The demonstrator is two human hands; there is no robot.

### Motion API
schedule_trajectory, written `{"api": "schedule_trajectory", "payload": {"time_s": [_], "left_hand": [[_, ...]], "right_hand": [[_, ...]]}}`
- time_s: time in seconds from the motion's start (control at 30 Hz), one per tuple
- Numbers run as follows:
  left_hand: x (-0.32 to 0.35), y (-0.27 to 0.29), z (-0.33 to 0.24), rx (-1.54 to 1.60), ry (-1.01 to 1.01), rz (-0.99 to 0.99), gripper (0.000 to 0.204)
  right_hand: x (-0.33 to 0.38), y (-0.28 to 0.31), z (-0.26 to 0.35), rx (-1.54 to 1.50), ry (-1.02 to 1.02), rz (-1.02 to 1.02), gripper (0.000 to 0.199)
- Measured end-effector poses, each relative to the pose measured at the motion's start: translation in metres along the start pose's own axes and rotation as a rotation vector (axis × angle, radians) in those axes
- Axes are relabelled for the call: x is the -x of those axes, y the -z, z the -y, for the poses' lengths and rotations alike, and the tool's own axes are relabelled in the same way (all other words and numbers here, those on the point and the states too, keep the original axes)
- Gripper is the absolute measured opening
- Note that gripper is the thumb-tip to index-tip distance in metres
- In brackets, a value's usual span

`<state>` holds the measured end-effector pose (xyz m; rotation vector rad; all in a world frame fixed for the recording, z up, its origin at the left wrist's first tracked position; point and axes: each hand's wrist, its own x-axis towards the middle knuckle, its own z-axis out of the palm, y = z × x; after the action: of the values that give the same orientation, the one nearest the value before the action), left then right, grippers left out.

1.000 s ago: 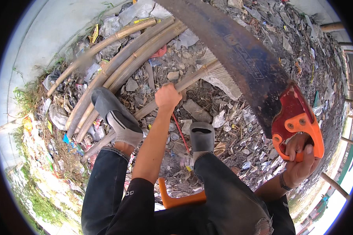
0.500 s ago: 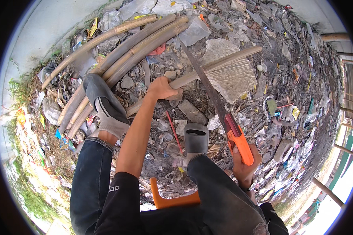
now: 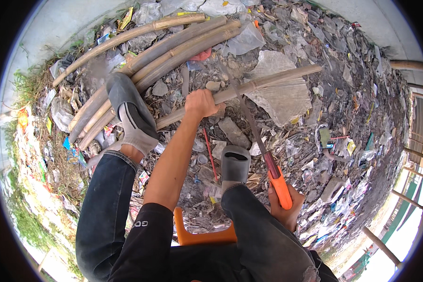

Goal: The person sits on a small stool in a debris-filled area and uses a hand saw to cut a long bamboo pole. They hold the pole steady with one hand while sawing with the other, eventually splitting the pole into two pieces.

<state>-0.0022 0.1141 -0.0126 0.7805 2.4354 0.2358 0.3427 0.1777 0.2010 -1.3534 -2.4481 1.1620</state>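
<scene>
Fingers of the left hand [image 3: 201,103] are curled closed around a pale brown, rounded, bamboo-like pole [image 3: 282,77], which runs out to their right and over a grey, ridged, flat slab [image 3: 286,107]. Fingers of the right hand [image 3: 286,211] are wrapped around the orange handle [image 3: 280,189] of a long, dark-bladed metal handsaw [image 3: 270,164]; their tips are partly hidden. Beyond these fingers, the blade [image 3: 252,122] is seen nearly edge-on, crossing the pole near the left fingers; depth of any cut cannot be told. Technique, as judged: pole to be pressed firmly against rolling, left fingers kept clear of the blade, long, even strokes drawn without twisting.
</scene>
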Motion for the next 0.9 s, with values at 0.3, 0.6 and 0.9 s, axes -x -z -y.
{"api": "schedule_trajectory", "payload": {"time_s": [0.3, 0.6, 0.9], "left_hand": [[0.0, -0.002, -0.002, 0.059, 0.017, 0.015, 0.048], [-0.001, 0.0, -0.001, 0.07, 0.03, 0.054, 0.043], [0.002, 0.004, -0.004, 0.052, 0.025, 0.025, 0.038]], "right_hand": [[-0.008, -0.015, -0.026, 0.0, 0.053, -0.059, 0.014], [-0.007, 0.004, -0.028, 0.035, 0.088, -0.002, 0.019], [0.015, 0.025, -0.022, 0.048, 0.033, 0.045, 0.009]]}}
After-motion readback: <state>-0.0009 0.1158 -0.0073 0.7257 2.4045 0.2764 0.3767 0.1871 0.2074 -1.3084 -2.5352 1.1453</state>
